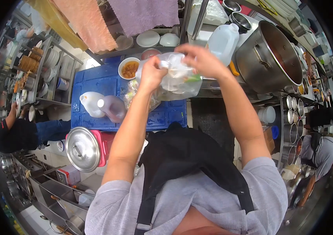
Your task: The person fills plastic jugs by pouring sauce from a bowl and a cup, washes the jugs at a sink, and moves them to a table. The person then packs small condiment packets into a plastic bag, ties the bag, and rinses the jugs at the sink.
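Note:
A clear plastic bag (176, 85) with something whitish and a green patch showing through it is held up in front of me. My left hand (153, 74) is closed in a pinch on the bag's gathered top. Beside it, my right hand (202, 60) is over the bag's other side, its fingers curled but smeared by motion, so I cannot see whether they grip the plastic. Below the left wrist lie clear bags with small wrapped items (132, 95) on a blue lid (92, 80). A bowl of orange-brown food (129, 69) stands near my left hand.
Two plastic jugs (111, 108) lie on the blue surface. At right stand a large steel pot (268, 58) and a translucent jug (223, 41). Cloths (147, 15) hang above the shelf. A metal-lidded pot (82, 149) is at lower left. Other people (21, 135) work at both sides.

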`<state>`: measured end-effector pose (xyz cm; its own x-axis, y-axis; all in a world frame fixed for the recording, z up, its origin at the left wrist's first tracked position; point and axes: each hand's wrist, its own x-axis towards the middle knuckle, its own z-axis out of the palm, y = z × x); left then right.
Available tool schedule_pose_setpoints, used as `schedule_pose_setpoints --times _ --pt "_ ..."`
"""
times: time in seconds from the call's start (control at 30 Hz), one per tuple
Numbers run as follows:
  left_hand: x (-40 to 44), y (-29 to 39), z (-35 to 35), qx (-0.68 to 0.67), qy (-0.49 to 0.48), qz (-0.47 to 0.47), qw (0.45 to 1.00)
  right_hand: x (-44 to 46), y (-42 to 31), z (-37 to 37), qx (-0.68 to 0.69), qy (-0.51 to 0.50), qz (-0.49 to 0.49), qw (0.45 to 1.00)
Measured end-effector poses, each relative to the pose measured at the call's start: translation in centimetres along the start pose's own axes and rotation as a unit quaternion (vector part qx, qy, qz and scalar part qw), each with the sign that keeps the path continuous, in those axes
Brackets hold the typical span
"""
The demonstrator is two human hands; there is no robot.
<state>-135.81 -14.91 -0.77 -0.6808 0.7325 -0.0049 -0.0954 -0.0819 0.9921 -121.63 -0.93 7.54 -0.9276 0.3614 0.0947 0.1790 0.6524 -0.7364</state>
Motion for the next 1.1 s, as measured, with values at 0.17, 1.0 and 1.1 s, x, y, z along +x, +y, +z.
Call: schedule_pose_setpoints --times 0.17,1.0,1.1 --pt "0.1 1.3 2.4 0.305 -0.11 0.24 0.915 5.4 4.2 1.9 0.038 -0.019 -0.056 0.998" --pt "-2.2 -12.3 -0.7 0.379 -0.021 0.213 0.9 1.5 17.3 17.4 -0.188 0.048 -0.011 0.981" --pt "-1.0 -13.9 -1.0 0.365 -0.018 0.154 0.918 2.5 17.3 18.1 -0.149 0.084 0.121 0.978"
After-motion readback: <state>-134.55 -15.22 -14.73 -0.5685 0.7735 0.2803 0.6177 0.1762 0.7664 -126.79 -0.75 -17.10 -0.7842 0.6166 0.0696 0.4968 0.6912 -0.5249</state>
